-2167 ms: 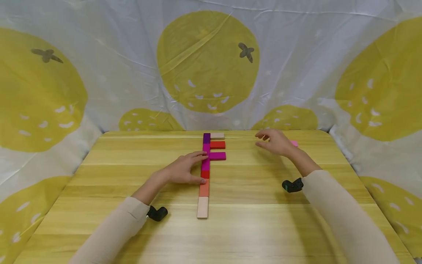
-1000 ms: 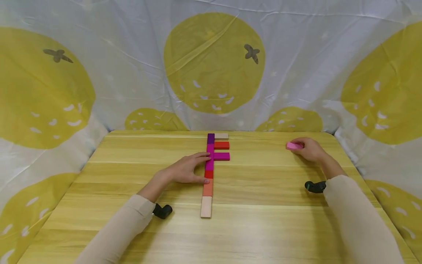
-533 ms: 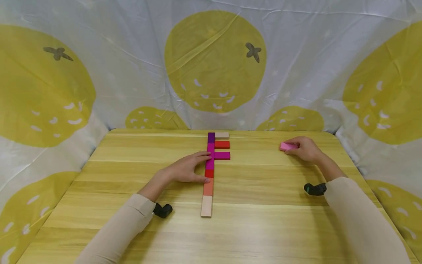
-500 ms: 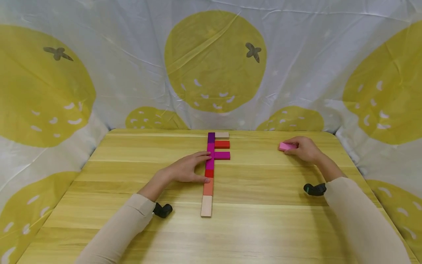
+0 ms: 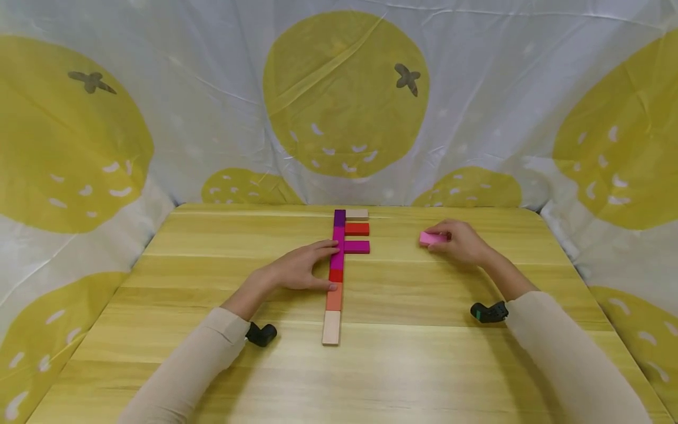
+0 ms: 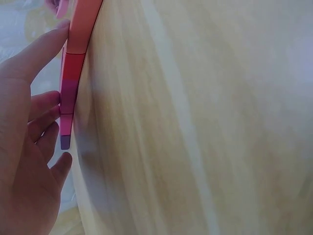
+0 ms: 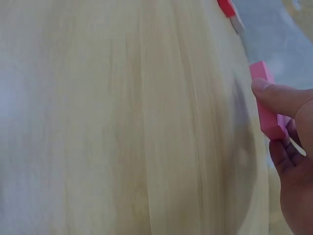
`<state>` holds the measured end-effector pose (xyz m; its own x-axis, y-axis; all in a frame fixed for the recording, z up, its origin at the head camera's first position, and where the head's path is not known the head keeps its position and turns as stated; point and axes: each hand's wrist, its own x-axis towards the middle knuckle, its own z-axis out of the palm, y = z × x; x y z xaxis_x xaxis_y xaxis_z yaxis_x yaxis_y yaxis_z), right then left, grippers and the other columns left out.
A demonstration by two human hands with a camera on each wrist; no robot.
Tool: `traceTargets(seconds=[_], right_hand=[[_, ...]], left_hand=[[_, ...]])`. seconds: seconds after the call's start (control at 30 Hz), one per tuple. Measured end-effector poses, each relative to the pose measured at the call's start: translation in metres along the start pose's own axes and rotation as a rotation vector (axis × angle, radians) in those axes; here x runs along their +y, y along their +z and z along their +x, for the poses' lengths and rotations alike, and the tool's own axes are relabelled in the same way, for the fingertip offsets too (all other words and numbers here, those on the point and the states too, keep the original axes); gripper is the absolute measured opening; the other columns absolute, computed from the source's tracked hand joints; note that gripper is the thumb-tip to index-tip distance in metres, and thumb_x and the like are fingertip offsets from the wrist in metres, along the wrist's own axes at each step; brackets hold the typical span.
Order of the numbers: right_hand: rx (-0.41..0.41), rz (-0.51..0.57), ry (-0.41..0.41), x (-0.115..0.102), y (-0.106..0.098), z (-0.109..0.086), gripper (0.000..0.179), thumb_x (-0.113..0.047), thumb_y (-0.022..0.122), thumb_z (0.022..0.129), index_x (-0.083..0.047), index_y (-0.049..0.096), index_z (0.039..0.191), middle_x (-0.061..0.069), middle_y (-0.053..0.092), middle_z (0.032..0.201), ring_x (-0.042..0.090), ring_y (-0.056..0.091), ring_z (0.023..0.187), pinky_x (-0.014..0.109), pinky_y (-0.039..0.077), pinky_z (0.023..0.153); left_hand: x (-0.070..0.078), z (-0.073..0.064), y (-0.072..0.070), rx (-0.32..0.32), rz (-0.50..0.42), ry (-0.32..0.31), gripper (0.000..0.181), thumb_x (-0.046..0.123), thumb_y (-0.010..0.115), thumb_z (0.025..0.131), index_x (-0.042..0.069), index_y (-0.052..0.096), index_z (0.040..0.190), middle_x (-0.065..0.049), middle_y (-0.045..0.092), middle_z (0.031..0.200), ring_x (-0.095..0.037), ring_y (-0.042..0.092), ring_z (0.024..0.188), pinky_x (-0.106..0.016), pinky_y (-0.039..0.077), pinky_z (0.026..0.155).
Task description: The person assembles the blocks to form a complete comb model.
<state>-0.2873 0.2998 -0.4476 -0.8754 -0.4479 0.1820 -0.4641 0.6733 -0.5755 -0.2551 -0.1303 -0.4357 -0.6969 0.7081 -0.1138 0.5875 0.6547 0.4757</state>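
Observation:
My right hand (image 5: 462, 242) pinches a pink block (image 5: 431, 238) between thumb and fingers; in the right wrist view the pink block (image 7: 266, 115) appears raised off the table. At the table's middle, a straight column runs from a purple block (image 5: 339, 218) through magenta (image 5: 337, 262), a red block (image 5: 336, 275) and an orange block (image 5: 333, 297) to a pale block (image 5: 331, 327). Fingertips and thumb of my left hand (image 5: 296, 268) rest on that column, fingers loosely extended. Off its right side stick a pale block (image 5: 356, 215), a red block (image 5: 356, 229) and a magenta block (image 5: 356, 247), with gaps between them.
The wooden table (image 5: 408, 365) ends at the back against a white curtain (image 5: 466, 112) with large yellow fruit prints. A black wrist camera (image 5: 261, 334) sits at the left cuff and another black wrist camera (image 5: 488, 312) at the right.
My right hand has reached right, taken hold of the pink block and brought it leftward toward the column. The left hand has stayed on the column; the view has shifted slightly.

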Motion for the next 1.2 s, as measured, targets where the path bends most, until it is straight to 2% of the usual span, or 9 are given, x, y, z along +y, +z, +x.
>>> traceTargets(seconds=[0.23,0.47,0.6,0.8,0.97,1.2], right_hand=[[-0.005,0.033,-0.029,-0.021,0.012,0.005,0.041,-0.006,0.088,0.083,0.005,0.074,0.120,0.020,0.070,0.115,0.031,0.061,0.095,0.043,0.052,0.079],[-0.050,0.055,0.007,-0.039,0.026,0.009,0.040,-0.011,0.089,0.083,0.000,0.076,0.119,0.010,0.071,0.104,0.024,0.057,0.087,0.035,0.049,0.073],[-0.072,0.054,0.002,-0.048,0.036,0.012,0.038,-0.017,0.090,0.083,-0.004,0.077,0.116,0.003,0.071,0.099,0.020,0.058,0.083,0.033,0.050,0.071],[-0.085,0.076,-0.043,-0.061,0.051,0.017,0.037,-0.019,0.090,0.083,-0.005,0.078,0.114,0.002,0.072,0.099,0.018,0.059,0.083,0.033,0.051,0.071],[-0.099,0.054,-0.092,-0.076,0.060,0.022,0.035,-0.019,0.089,0.085,-0.004,0.078,0.114,0.003,0.073,0.104,0.017,0.061,0.088,0.034,0.053,0.077],[-0.126,0.010,-0.161,-0.098,0.074,0.032,0.032,-0.021,0.085,0.089,-0.003,0.077,0.114,0.005,0.073,0.107,0.016,0.062,0.090,0.032,0.055,0.078]], left_hand=[[-0.001,0.003,0.002,0.005,0.005,0.014,0.094,0.061,0.074,0.089,0.007,0.041,0.159,-0.005,0.028,0.168,-0.027,0.029,0.152,-0.043,0.026,0.122],[0.001,0.002,0.001,0.005,-0.005,0.017,0.094,0.059,0.075,0.089,0.006,0.042,0.158,-0.006,0.028,0.168,-0.028,0.029,0.152,-0.044,0.026,0.122],[0.001,0.001,0.001,0.001,-0.001,0.012,0.094,0.058,0.075,0.089,0.006,0.041,0.159,-0.006,0.028,0.168,-0.028,0.028,0.152,-0.043,0.025,0.122],[0.000,-0.001,0.001,0.004,-0.007,0.011,0.093,0.056,0.076,0.090,0.005,0.041,0.159,-0.006,0.028,0.168,-0.028,0.028,0.152,-0.043,0.026,0.122],[0.000,-0.001,0.001,0.007,-0.009,0.015,0.092,0.055,0.076,0.090,0.005,0.041,0.158,-0.007,0.028,0.168,-0.029,0.028,0.152,-0.044,0.025,0.122],[-0.002,0.000,0.001,0.009,0.004,0.011,0.093,0.057,0.076,0.089,0.005,0.042,0.158,-0.006,0.030,0.167,-0.028,0.029,0.151,-0.042,0.025,0.122]])
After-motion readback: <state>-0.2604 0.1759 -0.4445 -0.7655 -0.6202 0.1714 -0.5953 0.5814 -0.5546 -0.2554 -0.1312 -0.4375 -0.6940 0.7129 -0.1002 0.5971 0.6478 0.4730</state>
